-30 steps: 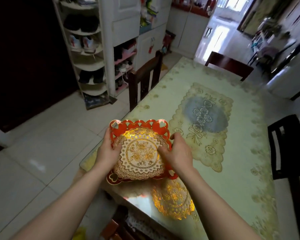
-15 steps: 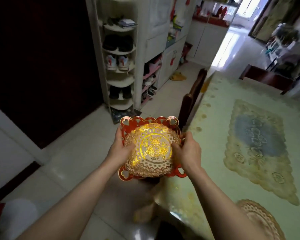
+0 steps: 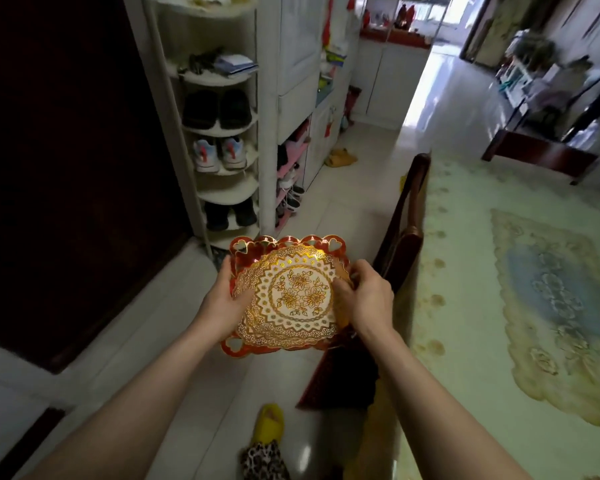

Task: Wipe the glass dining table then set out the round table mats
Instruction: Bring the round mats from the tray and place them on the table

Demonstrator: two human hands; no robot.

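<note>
The hands [image 3: 302, 299] have carried the round mats [image 3: 293, 299] left, off the table [image 3: 465, 306].

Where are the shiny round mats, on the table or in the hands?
In the hands. The round gold mats sit in a red tray, gripped by the left hand and right hand, beside the table.
</note>
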